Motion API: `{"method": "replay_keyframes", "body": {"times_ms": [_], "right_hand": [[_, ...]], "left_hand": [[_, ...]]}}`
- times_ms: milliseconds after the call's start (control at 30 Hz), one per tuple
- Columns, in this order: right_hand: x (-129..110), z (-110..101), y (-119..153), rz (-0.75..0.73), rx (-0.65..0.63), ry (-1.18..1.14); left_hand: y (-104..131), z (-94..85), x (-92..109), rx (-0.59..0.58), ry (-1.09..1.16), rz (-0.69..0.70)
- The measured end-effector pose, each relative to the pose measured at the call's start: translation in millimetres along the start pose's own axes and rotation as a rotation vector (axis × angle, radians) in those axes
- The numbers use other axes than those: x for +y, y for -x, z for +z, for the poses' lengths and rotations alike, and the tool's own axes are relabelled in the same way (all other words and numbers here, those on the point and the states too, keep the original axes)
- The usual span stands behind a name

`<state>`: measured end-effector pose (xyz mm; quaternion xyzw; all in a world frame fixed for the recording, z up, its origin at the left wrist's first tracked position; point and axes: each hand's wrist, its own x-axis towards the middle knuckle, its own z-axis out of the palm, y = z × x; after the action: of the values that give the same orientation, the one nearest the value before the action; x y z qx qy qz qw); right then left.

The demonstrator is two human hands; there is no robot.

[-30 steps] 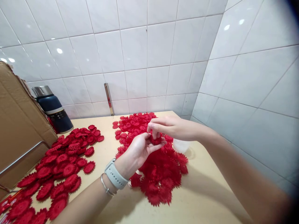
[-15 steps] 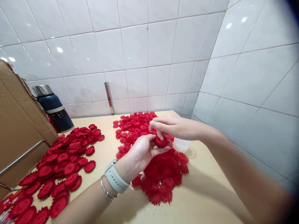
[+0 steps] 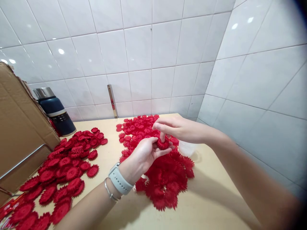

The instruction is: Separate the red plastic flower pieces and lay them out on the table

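At far left a box (image 3: 21, 115) stands upright, partly hiding a blue flask (image 3: 55, 110) with a silver cap. Before them, a loose pile (image 3: 64, 163) of red toothed discs spreads over the bench (image 3: 105, 156). I wear a bangle (image 3: 109, 191) and a pale watch (image 3: 120, 179) on my left arm; beyond, a metal strip (image 3: 112, 100) stands against the wall (image 3: 163, 44). My left grip (image 3: 144, 152), palm up, holds one red disc (image 3: 163, 144) between thumb and fingers, above a larger heap (image 3: 165, 182). My right grip (image 3: 178, 128) arches over it, one finger down on its middle; whether it pinches anything, I cannot tell. Just beyond that sits a whitish tub (image 3: 187, 149), partly covered.
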<state>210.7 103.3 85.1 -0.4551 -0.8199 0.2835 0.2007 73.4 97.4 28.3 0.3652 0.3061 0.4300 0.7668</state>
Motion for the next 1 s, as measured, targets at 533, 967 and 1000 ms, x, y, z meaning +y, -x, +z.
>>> {"method": "replay_keyframes", "body": {"times_ms": [533,967,1000], "right_hand": [[-3.8,0.3,3.1,0.019,0.013,0.027],[-5.9,-2.6,4.1,-0.041,0.046,0.050],[-6.1,-2.3,3.9,-0.042,0.054,0.053]], "left_hand": [[-1.1,-3.6,0.5,0.009,0.002,0.047],[3.0,1.6,3.5,0.004,-0.043,0.060],[2.8,1.9,3.3,0.009,-0.044,0.060]]}}
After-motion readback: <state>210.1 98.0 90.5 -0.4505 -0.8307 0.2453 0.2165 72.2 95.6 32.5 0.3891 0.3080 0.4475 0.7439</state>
